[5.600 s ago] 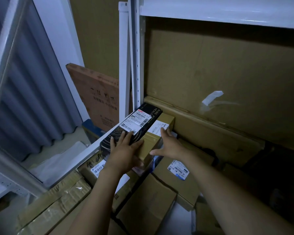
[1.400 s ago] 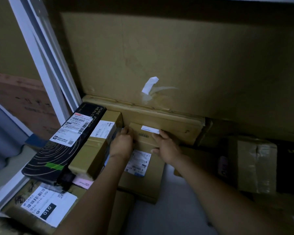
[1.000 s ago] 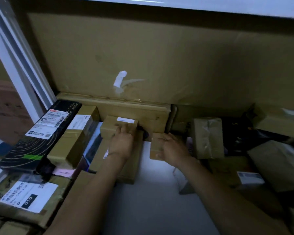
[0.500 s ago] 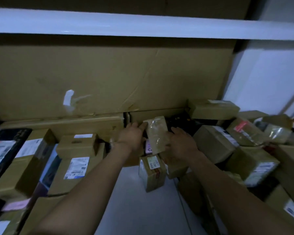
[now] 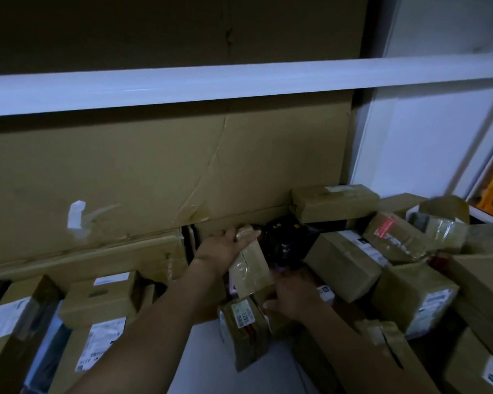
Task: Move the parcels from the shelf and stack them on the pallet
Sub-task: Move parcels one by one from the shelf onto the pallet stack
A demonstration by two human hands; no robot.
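Parcel (image 5: 251,268) with clear tape stands tilted on the shelf (image 5: 205,362); left hand (image 5: 221,248) grips its top, right hand (image 5: 295,298) grips its lower end.

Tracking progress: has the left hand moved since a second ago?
Yes, rightward. The left hand was below the tape scrap; now it grips a parcel well right of it.

Left hand (image 5: 219,248) atop taped parcel (image 5: 251,268)
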